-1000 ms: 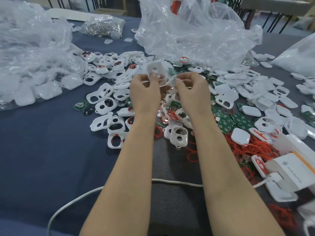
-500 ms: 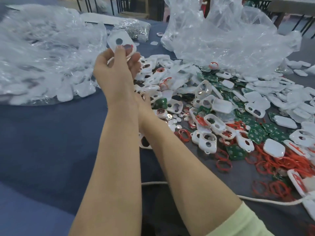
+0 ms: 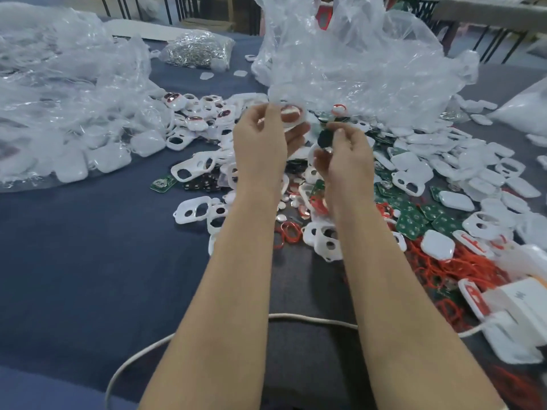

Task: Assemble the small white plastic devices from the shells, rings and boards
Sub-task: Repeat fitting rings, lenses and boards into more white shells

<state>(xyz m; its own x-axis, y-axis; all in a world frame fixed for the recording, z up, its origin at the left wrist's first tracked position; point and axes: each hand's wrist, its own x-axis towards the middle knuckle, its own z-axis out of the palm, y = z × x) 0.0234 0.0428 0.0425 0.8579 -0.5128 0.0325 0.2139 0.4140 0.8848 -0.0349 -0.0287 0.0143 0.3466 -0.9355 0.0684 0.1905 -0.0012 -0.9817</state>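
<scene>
My left hand (image 3: 262, 146) is raised over the parts pile and grips a white shell (image 3: 291, 115) with a red ring showing in its opening. Just to its right, my right hand (image 3: 344, 156) pinches a small dark round piece (image 3: 325, 138) between thumb and fingers. Under both hands lie loose white shells (image 3: 194, 210), red rings (image 3: 288, 232) and green boards (image 3: 413, 221), spread across the dark blue table (image 3: 88, 261). Shells fitted with red rings (image 3: 195, 121) sit at the back left.
Clear plastic bags of white parts lie at left (image 3: 59, 113) and at the back centre (image 3: 355, 60). A bag of small metal parts (image 3: 198, 50) lies behind. A white cable (image 3: 296, 319) crosses under my forearms toward white boxes (image 3: 521, 300) at the right edge.
My hands have come back from the left to the middle and separated. The left still holds a shell; the right now pinches a dark round piece. The view has swung back right.
</scene>
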